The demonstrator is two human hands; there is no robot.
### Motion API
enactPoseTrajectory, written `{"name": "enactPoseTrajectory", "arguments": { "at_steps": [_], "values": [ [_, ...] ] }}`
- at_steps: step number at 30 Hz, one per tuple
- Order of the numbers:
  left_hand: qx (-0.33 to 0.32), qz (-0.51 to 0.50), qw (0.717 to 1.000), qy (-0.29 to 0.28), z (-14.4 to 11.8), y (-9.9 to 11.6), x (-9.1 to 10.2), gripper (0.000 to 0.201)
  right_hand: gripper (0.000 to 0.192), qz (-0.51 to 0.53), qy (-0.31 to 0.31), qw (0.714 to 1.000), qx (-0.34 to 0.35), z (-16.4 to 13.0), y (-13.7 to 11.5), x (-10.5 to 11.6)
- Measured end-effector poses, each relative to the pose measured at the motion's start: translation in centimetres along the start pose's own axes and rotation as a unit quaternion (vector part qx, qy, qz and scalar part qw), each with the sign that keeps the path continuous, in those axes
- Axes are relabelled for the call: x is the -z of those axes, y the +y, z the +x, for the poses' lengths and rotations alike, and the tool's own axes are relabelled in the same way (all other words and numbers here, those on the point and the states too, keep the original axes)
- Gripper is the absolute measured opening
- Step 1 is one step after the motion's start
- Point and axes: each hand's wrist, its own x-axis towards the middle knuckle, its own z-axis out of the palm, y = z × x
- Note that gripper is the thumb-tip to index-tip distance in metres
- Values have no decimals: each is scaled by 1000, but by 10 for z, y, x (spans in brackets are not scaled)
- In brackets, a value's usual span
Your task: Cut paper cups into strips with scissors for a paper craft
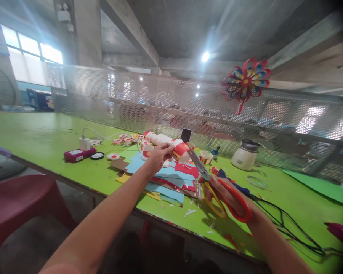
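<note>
Forearms [108, 216] forward (hands [159, 156] nearly together)

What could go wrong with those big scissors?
The metal scissors with red and yellow handles might nick the left hand if they slip, because it holds the red-and-white paper cup close to them. The thin cup could also crumple if squeezed too hard.

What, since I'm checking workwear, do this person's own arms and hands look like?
The left hand and right hand are ungloved; both forearms are bare, with no sleeve, watch or bracelet visible. Any ring or small marking is too unclear to tell.
</note>
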Motion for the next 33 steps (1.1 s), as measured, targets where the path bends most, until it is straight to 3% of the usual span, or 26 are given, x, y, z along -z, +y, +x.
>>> {"name": "enactPoseTrajectory", "arguments": {
  "at_steps": [5, 10, 33],
  "values": [
    [-18, 5, 999, 34, 2, 2, 2, 30, 44, -119, 8, 993, 23, 5, 4, 3],
    [-13, 34, 999, 35, 2, -2, 1, 29, 39, -157, 8, 987, 14, 10, 7, -1],
    [29, 86, 996, 21, -5, -3, -9, 36, 51, -192, 2, 981, -16, 11, 1, -4]
  ]
}}
